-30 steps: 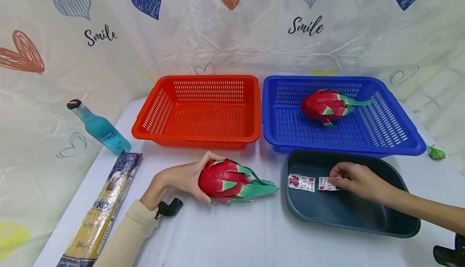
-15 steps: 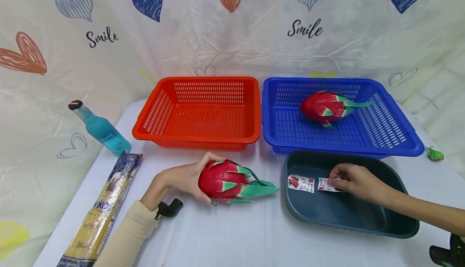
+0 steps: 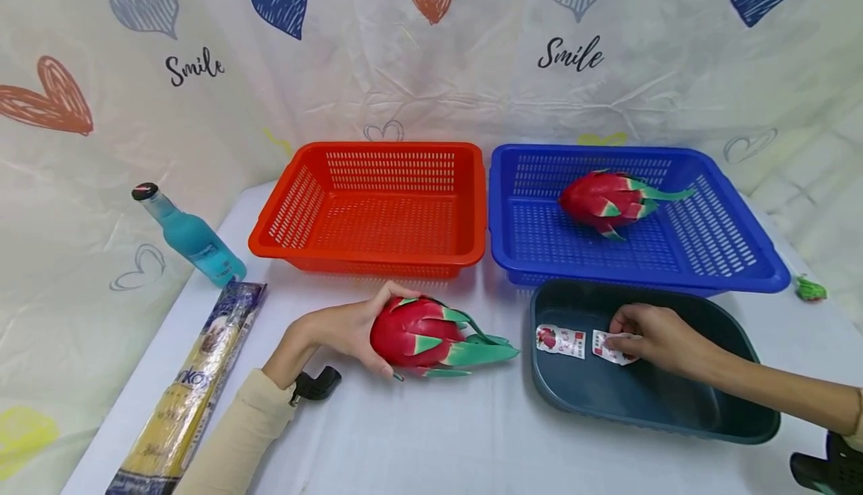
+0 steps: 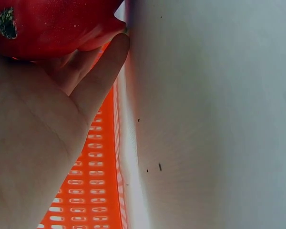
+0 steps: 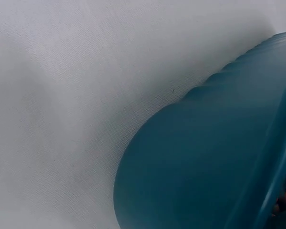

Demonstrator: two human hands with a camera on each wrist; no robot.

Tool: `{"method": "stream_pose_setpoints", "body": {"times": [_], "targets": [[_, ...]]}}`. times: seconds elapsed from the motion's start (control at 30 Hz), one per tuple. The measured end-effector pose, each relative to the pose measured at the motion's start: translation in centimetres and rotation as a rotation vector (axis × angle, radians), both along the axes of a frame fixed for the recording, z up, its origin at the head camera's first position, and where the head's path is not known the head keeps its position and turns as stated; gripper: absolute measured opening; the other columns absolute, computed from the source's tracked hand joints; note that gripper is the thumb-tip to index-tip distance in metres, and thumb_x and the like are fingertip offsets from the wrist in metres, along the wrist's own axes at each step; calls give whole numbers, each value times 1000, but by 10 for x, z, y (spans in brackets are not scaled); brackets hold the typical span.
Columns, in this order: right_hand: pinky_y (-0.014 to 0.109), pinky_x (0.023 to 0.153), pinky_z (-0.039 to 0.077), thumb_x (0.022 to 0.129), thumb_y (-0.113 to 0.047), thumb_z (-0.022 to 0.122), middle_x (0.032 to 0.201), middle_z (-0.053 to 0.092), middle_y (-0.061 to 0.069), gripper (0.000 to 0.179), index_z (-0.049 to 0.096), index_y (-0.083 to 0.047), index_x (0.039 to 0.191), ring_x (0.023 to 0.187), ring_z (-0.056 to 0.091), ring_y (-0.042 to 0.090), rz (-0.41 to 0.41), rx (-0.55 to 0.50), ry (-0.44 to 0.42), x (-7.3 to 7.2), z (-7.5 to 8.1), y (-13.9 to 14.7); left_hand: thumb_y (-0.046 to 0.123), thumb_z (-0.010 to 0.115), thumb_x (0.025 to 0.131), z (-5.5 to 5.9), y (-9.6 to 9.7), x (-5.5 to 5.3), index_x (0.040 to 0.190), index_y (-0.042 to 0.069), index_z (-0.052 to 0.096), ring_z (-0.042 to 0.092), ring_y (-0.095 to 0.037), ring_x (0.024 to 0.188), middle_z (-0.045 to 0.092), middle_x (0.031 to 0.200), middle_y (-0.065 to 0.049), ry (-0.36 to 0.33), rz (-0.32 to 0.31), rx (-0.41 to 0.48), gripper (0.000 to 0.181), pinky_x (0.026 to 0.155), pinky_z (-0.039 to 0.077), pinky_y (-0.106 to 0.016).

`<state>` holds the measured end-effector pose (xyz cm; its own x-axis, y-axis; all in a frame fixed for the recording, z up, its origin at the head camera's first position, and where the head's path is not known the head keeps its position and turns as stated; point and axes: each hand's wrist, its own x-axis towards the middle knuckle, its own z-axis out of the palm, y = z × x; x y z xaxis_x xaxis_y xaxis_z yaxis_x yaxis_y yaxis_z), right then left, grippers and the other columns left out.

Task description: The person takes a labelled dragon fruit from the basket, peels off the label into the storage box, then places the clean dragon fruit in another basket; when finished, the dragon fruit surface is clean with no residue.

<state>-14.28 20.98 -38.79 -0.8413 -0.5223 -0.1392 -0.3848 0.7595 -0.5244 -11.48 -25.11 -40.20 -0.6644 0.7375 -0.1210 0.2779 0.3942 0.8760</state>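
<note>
My left hand (image 3: 347, 334) holds a red dragon fruit (image 3: 411, 334) with green-tipped scales, lying on its side on the white-covered table. In the left wrist view, the dragon fruit (image 4: 57, 33) rests against the palm and fingers. Over at the right, my right hand (image 3: 664, 338) reaches into a dark teal basin (image 3: 647, 405) and pinches the right end of a small white-and-red packet (image 3: 607, 347). Left of it in the basin lies a similar packet (image 3: 560, 341) with a red fruit picture. The right wrist view shows mostly the basin's outer wall (image 5: 195, 157).
Behind stand a red basket (image 3: 367, 263) and a blue basket (image 3: 634, 276), which holds another dragon fruit (image 3: 600, 201). A blue bottle (image 3: 195, 240) and a long yellow package (image 3: 189, 390) lie at the left. A small green item (image 3: 810, 289) sits far right.
The packet under my right hand has turned slightly, its right end now lower. My left hand stays on the dragon fruit.
</note>
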Motion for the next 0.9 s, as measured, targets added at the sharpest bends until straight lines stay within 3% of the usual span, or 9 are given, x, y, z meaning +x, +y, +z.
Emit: {"method": "stream_pose_setpoints", "body": {"times": [0.3,0.7,0.9], "targets": [[18,50,44,83,-17,74,67,52,-6,15,62,-9,85,57,46,0,-5,24,11,1,-2,-2,28,87,70,1,0,1,138,22,18,40,-19,134,42,143,3,11,-2,-6,97,95,52,-26],[18,50,38,82,-22,76,67,49,-8,16,63,-15,84,59,41,-1,27,85,111,1,-5,0,28,87,70,0,0,0,136,25,18,41,-18,134,42,142,4,11,-3,-2,95,95,52,-26],[18,51,35,82,-26,76,71,48,-9,28,66,-14,104,62,41,0,38,167,182,2,-2,0,28,86,71,-2,0,0,138,22,18,41,-19,134,43,142,4,1,-3,-1,96,95,52,-26]]}}
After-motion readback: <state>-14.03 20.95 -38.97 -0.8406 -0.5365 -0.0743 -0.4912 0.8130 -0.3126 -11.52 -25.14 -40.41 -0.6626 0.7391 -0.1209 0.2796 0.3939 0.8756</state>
